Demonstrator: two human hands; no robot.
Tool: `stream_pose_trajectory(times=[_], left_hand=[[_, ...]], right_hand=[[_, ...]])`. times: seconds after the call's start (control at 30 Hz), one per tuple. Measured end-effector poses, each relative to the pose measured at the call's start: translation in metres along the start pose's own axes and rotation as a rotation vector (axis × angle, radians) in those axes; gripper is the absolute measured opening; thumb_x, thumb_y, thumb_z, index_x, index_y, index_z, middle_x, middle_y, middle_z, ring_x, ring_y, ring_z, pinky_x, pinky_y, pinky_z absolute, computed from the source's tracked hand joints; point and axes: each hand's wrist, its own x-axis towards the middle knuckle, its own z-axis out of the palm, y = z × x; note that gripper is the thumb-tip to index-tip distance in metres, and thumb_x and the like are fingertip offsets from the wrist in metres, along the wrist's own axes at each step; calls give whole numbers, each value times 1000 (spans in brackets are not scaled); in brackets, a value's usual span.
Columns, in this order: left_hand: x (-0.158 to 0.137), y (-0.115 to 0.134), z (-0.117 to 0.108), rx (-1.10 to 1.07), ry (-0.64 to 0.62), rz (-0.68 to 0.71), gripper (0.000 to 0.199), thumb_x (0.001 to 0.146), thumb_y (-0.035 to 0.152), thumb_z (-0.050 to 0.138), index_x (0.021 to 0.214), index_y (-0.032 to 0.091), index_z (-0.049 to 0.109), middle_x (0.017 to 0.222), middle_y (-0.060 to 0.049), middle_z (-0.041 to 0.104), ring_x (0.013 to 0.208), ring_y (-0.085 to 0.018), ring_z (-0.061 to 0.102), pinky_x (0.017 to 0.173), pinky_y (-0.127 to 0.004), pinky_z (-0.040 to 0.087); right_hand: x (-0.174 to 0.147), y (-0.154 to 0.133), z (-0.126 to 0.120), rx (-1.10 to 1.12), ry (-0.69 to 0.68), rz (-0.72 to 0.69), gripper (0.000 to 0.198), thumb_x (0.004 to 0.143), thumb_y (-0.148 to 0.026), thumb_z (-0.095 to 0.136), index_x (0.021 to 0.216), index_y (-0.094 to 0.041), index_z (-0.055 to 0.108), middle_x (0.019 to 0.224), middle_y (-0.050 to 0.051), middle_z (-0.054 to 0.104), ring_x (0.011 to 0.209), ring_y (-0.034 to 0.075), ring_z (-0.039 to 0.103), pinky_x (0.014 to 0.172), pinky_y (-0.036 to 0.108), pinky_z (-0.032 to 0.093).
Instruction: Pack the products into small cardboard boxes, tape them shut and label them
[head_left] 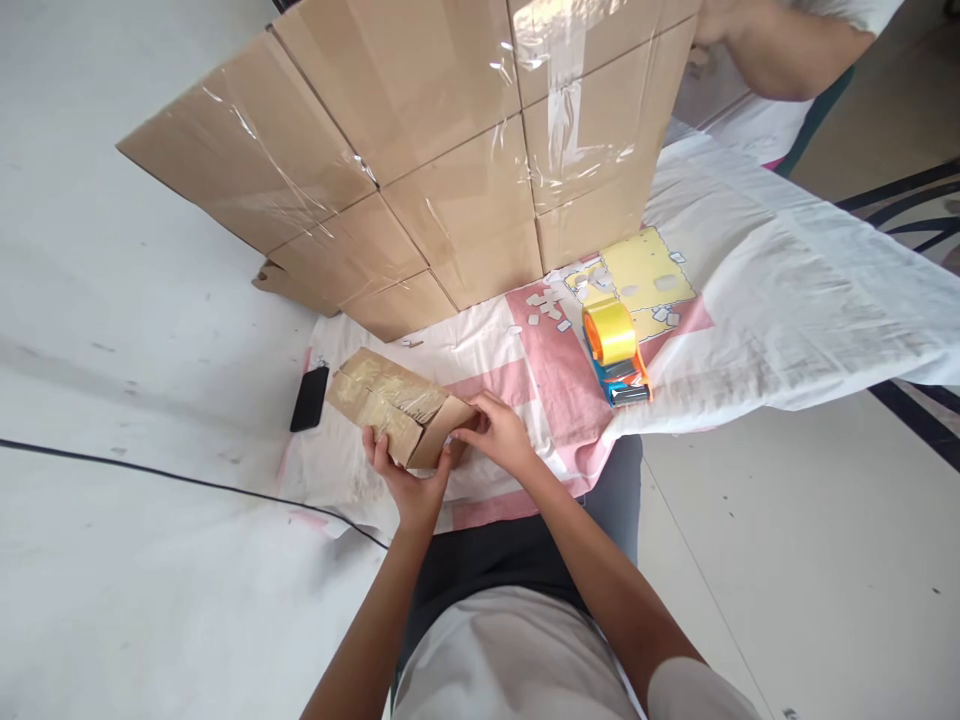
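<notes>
On cloth, box taped on top, end flap still ajar; left hand clamped on box; right hand's fingers pinching flap.

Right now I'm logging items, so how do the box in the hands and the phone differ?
The box is brown cardboard; the phone is black. The box is bulky, the phone thin and flat. The left hand and right hand hold the box; the phone lies untouched. Both are longer than wide.
</notes>
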Motion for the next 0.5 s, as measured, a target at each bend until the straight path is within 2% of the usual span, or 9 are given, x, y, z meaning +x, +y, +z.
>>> stream_pose_trajectory(times=[0.37, 0.5], left_hand=[[1, 4, -2, -22, 7, -15, 101, 68, 27, 87, 148, 27, 26, 162, -22, 24, 154, -34, 24, 118, -57, 38], [0, 4, -3, -25, 8, -40, 100, 69, 31, 87, 148, 29, 26, 161, -22, 25, 154, -35, 26, 110, -54, 48]], right_hand=[[-4, -5, 0, -16, 1, 44, 36, 79, -30, 81, 111, -24, 66, 95, -1, 61, 72, 14, 56, 64, 26, 44], [-5, -4, 1, -1, 11, 39, 37, 79, -31, 81, 112, -25, 66, 95, -1, 61, 70, 14, 55, 63, 26, 45]])
